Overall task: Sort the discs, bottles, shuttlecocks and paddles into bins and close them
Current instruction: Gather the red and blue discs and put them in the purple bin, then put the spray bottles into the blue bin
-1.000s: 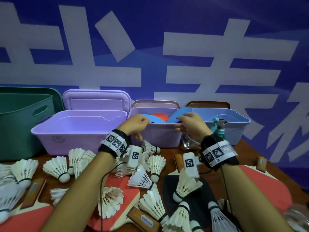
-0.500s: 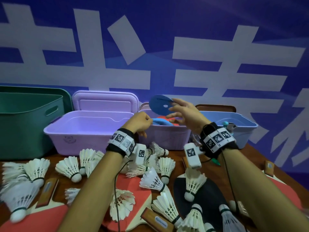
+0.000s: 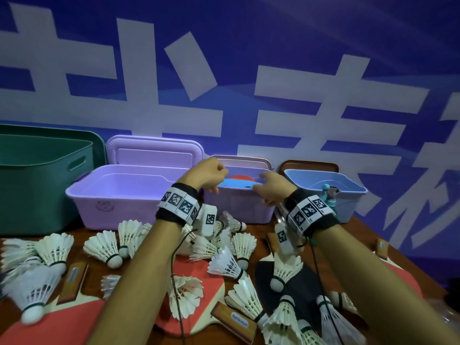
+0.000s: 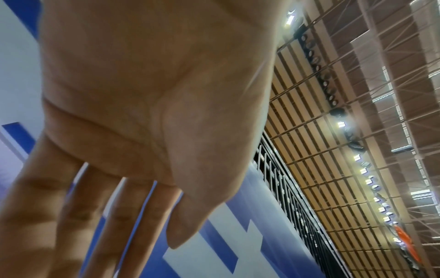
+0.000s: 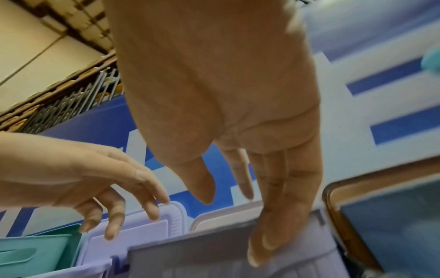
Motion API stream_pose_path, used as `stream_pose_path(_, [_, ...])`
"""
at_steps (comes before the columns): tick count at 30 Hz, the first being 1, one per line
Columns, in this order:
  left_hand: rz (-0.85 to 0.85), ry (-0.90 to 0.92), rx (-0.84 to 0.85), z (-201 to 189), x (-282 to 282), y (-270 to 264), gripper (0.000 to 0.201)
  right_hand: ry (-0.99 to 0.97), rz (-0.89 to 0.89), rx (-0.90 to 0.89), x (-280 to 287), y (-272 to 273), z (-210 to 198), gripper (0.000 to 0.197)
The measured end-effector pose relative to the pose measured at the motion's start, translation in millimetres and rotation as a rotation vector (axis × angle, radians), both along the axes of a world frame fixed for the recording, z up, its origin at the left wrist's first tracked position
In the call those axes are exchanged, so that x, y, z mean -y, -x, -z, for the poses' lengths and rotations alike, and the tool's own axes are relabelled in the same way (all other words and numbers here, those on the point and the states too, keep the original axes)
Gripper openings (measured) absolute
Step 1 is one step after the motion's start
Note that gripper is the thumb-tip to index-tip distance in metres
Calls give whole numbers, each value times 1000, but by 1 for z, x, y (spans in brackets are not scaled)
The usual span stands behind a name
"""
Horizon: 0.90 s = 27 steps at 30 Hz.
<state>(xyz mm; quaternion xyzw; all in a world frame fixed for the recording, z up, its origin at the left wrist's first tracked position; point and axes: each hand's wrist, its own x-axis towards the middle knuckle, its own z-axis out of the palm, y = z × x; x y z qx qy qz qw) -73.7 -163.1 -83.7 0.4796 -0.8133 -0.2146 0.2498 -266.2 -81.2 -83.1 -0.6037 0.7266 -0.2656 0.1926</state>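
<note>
We hold our left hand [image 3: 207,176] and right hand [image 3: 270,189], fingers loose and gripping nothing, over the middle purple bin [image 3: 239,207], where a blue disc [image 3: 239,185] lies on a red one. Shuttlecocks [image 3: 224,262] and paddles [image 3: 199,292] litter the near table.

arms bare | black wristbands [image 3: 178,207] with white square-code tags | white wrist cameras [image 3: 208,220] | thin black cables [image 3: 174,282]

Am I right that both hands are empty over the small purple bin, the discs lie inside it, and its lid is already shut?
Not quite: the lid is not shut; in the head view it stands propped behind the open small purple bin. The rest holds: the left hand and right hand are empty over it, and the discs lie inside.
</note>
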Motion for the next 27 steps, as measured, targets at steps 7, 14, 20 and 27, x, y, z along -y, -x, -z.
stream_pose_path(7, [86,169,-1,-36,-36,7,26,72,23,-255,-72,45,-34,30])
stream_pose_path(14, [284,295,72,-65,-100,66,20,92,143,-414,-164,109,-65,41])
stream_pose_path(20, [416,420,253,-80,-136,154,24,38,263,-443,-219,147,-57,40])
stream_pose_path(27, [363,499,440,-47,-132,235,45,-136,396,-504,-267,187,-37,38])
